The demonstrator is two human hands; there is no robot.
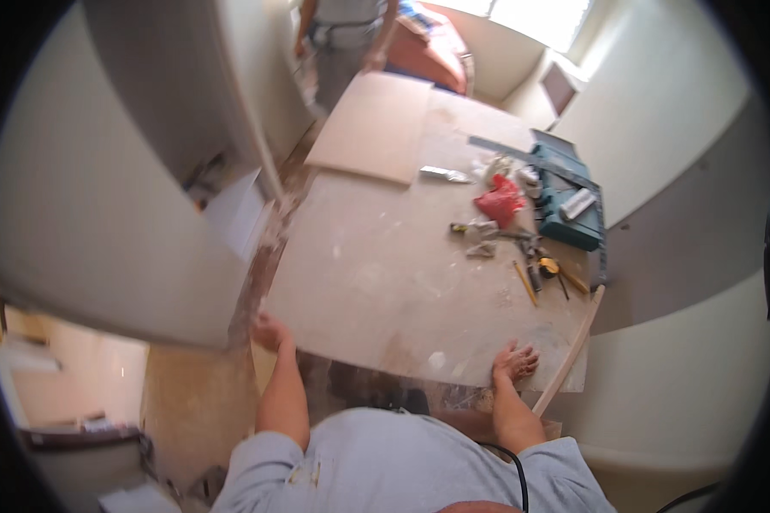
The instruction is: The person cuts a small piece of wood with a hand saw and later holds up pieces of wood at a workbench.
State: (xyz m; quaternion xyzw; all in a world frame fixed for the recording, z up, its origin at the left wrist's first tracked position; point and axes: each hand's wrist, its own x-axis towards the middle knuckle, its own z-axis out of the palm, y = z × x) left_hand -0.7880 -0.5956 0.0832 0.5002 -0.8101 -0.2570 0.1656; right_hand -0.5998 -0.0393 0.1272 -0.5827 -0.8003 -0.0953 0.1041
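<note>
A large pale board (364, 256), stained and scuffed, spreads out in front of me as a work surface. At its near left corner is my left hand (271, 332), touching the edge; its fingers are blurred and partly hidden. My right hand (515, 362) rests open near the near right corner, fingers spread on the surface. Just right of that hand, a thin wooden strip (573, 350) lies slantwise along the board's right edge. Farther up lie a pencil (524, 283), a yellow tape measure (548, 268) and a red plastic bag (500, 202).
A smaller pale panel (375, 124) lies at the far left of the board. At the right stands a teal tool case (566, 205) beside a metal square (500, 147). Another person (344, 43) stands beyond the far end. Tall panels (103, 205) rise on both sides.
</note>
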